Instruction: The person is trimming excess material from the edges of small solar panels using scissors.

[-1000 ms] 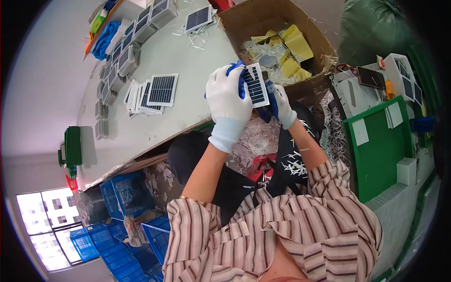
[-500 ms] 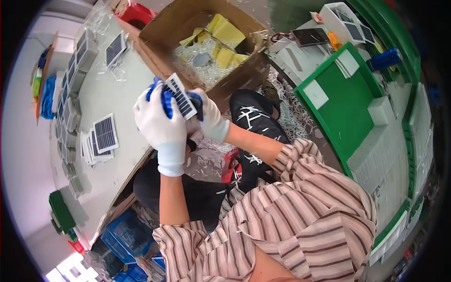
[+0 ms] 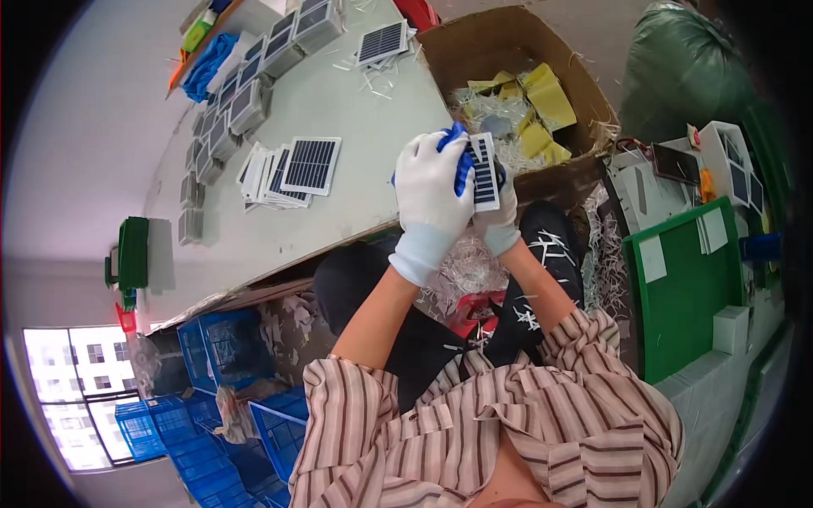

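Note:
Both my hands wear white knit gloves with blue palms. My left hand (image 3: 434, 188) is closed on a small solar panel (image 3: 485, 176), dark with pale lines and a white border, its fingers bent at the panel's upper left. Behind the panel's lower right edge, my right hand (image 3: 501, 216) grips it, with most fingers hidden. More than one panel may be in the grip; I cannot tell. On the pale table to the left lies a fanned pile of similar solar panels (image 3: 311, 167). A smaller pile of panels (image 3: 383, 44) lies at the table's far edge.
Stacked panels (image 3: 247, 106) line the table's left side. Beyond my hands stands a cardboard box (image 3: 529, 38) with shredded paper and yellow sheets. A green tray (image 3: 686, 288) is to my right, a green sack (image 3: 686, 63) far right. Blue crates (image 3: 199, 449) stand lower left.
The view has swung left, so table and box appear further right. The held panel now stands more upright between my hands, and both hands stay on it.

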{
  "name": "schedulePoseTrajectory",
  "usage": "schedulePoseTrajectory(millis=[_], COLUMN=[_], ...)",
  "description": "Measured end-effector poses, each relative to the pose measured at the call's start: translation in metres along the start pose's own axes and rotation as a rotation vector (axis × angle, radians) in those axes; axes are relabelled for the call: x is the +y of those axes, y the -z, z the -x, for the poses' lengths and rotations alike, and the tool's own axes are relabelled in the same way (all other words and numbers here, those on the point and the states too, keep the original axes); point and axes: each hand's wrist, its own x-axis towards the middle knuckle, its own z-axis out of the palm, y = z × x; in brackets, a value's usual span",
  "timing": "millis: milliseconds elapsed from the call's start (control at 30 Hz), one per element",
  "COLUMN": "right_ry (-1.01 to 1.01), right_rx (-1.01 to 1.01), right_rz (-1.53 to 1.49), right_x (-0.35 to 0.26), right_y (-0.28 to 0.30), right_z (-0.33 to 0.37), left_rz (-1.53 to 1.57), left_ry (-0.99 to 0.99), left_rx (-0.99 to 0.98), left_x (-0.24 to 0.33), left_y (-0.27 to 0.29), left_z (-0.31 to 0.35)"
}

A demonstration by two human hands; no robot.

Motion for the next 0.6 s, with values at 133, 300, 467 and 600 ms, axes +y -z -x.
schedulePoseTrajectory(millis=[133, 300, 467, 600], right_ry=[0.024, -0.577, -0.651, -0.708], right_rx=[0.13, 0.116, -0.226, -0.222], right_rz=[-0.166, -0.683, -0.796, -0.877], right_x=[-0.009, 0.045, -0.032, -0.041], right_y=[-0.013, 0.004, 0.053, 0.062], right_z=[-0.033, -0.042, -0.012, 0.007], left_rz=[0.025, 0.108, -0.158, -0.086], left_ry=[-0.058, -0.122, 0.113, -0.088], left_rx=[-0.035, -0.087, -0.171, -0.171], left_x=[-0.003, -0.004, -0.001, -0.001], left_y=[0.003, -0.002, 0.023, 0.014], left_z=[0.0, -0.007, -0.009, 0.002])
